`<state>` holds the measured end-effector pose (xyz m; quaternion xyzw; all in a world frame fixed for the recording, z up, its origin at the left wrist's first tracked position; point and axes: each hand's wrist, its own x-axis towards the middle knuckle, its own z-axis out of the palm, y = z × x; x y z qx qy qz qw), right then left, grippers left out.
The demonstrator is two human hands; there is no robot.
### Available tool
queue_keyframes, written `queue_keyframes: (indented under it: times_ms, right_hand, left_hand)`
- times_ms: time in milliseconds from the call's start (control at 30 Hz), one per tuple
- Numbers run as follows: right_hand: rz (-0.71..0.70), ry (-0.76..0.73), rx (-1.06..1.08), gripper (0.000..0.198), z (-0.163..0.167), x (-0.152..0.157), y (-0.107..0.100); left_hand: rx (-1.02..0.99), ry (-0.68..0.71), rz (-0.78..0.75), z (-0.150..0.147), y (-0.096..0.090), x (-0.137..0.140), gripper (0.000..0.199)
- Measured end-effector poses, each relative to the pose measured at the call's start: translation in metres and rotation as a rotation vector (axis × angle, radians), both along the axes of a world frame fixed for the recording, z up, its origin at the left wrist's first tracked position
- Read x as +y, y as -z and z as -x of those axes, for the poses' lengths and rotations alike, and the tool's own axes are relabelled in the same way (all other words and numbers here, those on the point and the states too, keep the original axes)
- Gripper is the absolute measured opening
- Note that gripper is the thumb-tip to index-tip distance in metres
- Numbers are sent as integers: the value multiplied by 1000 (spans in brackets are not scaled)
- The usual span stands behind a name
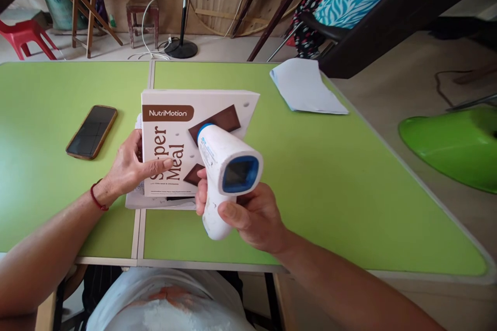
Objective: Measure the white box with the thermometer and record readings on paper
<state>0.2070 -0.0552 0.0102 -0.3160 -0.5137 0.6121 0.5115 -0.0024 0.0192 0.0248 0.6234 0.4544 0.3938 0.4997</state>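
My left hand (130, 165) grips the left side of a white box (217, 97) with brown print, its thumb across the front. The box is tilted up above the green table (310, 176). In my right hand (256, 212) is a white and blue infrared thermometer (223, 165), held by its handle with the fingers wrapped round. Its blue-rimmed nose points at the box front and its dark screen faces me; whether nose and box touch, I cannot tell. Partly hidden behind and below the box lie papers (135, 200) and a dark, thin item.
A smartphone (92, 132) lies on the table at the left. Folded white paper (306, 85) rests near the far right edge. Beyond stand a fan base (181, 49), a wooden chair (143, 5) and a red stool (25, 36). A green chair (454, 147) is at the right.
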Motion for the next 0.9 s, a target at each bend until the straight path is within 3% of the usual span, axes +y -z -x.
queue_keyframes:
  times_ms: [567, 900]
  right_hand:
    - [-18, -44, 47, 29, 0, -2, 0]
    - [-103, -55, -14, 30, -4, 0, 3]
  left_hand:
    - [-67, 56, -35, 2, -2, 0, 60]
    - [-92, 61, -195, 5, -2, 2, 61]
